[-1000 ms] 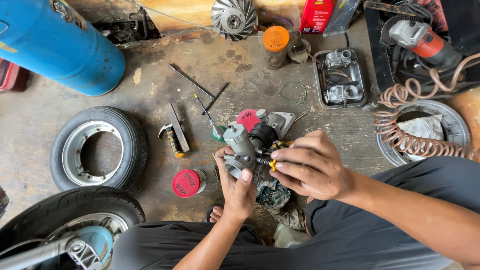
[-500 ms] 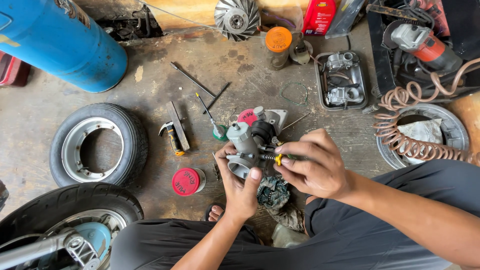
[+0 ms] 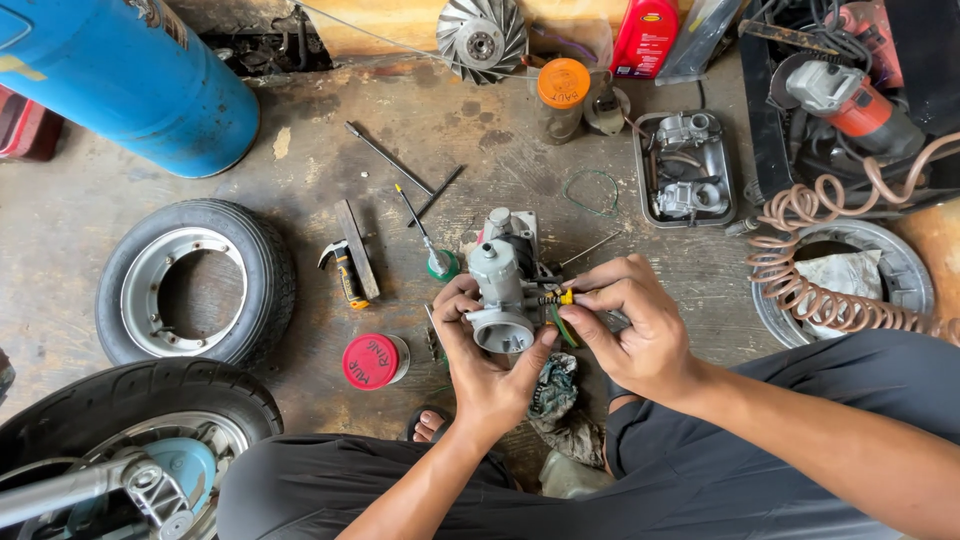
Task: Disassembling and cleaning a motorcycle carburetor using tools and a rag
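My left hand (image 3: 485,360) grips a grey metal carburettor (image 3: 498,285) from below, its round mouth turned toward me. At the carburettor's right side my right hand (image 3: 635,325) pinches a small yellow-and-green tool or fitting (image 3: 560,300). Both hands are held above the concrete floor, over a dirty rag (image 3: 555,395) that lies between my knees.
A small tyre on a rim (image 3: 190,285) lies at left, a blue cylinder (image 3: 130,80) behind it. A red tin lid (image 3: 372,360), a hammer (image 3: 345,270), rods and a screwdriver (image 3: 425,240) are scattered on the floor. A metal parts tray (image 3: 685,170), coiled hose (image 3: 830,300) and grinder (image 3: 850,100) lie at right.
The carburettor has been turned in my left hand, so its round mouth faces me now. My right hand stays at its right side with the yellow fitting.
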